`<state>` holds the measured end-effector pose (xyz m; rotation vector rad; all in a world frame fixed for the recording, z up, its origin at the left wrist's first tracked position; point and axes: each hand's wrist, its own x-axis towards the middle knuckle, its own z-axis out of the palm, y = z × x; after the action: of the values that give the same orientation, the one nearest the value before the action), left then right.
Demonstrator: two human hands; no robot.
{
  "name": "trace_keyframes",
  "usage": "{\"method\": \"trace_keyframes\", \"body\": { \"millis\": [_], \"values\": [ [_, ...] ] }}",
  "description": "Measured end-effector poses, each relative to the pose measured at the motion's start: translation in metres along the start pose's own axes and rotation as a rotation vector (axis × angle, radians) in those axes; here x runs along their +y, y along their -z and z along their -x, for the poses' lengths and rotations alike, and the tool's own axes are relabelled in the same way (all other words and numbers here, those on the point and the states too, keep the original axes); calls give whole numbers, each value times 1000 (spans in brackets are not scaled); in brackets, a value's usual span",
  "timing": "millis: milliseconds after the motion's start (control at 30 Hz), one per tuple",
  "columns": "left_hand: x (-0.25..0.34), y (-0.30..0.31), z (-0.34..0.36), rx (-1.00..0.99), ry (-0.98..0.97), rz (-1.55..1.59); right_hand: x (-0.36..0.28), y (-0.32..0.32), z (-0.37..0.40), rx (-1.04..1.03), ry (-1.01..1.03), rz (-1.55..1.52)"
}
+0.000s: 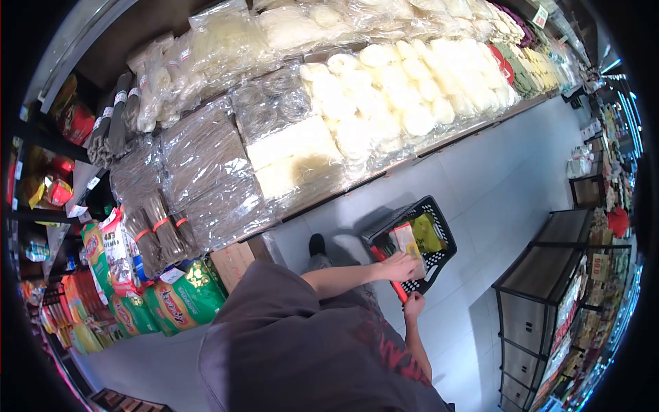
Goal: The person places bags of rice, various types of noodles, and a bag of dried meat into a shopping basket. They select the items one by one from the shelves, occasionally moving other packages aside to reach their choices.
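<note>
Below my chest hangs a black shopping basket [447, 242] with a red handle [399, 291]. My right hand [414, 304] is closed around the lower end of that handle. My left hand [403, 266] is over the near side of the basket, its fingers bent at a pale flat packet [406, 242] with red print. Whether the fingers grip the packet is too small to tell. Beside the packet in the basket lies a yellow-green package [430, 232].
A long shelf holds brown dried noodles [202, 147], white noodle packs [391, 89] and grey bundles [120, 113]. Green bags [184, 300] stand at the left. A dark-framed cabinet [532, 302] is on the right, across the grey tiled floor [480, 165].
</note>
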<state>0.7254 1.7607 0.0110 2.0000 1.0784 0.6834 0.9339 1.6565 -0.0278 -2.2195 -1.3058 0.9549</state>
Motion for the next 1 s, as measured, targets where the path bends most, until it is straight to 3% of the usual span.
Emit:
{"method": "trace_keyframes", "body": {
  "millis": [100,133,233,267,300,367,433,567,700,767,933,1000],
  "values": [
    [10,78,-8,427,-5,57,3,0,-1,-1,-34,-21],
    [21,124,-8,444,101,150,0,0,-2,-8,-36,-32],
    [-5,205,-16,993,163,-26,17,-2,-10,0,-24,0],
    [-44,228,-18,1025,259,-297,26,-5,-11,-3,-26,-8],
    [-44,264,-21,1057,451,-15,31,-7,-12,13,27,9],
    [-82,313,-30,1079,766,-174,28,-4,-15,28,88,24],
    [-123,344,-37,1023,1026,-7,18,-2,-10,11,15,33],
    [-135,371,-60,935,1182,117,30,-6,-16,31,24,73],
    [-140,380,-77,947,1235,250,24,-2,-13,47,49,142],
    [-134,388,-81,963,1363,244,17,-1,-10,48,45,141],
    [-189,393,-74,1034,1332,313,15,1,-9,46,36,158],
    [-223,396,-67,922,969,703,19,-2,-10,51,15,149]
  ]
}}
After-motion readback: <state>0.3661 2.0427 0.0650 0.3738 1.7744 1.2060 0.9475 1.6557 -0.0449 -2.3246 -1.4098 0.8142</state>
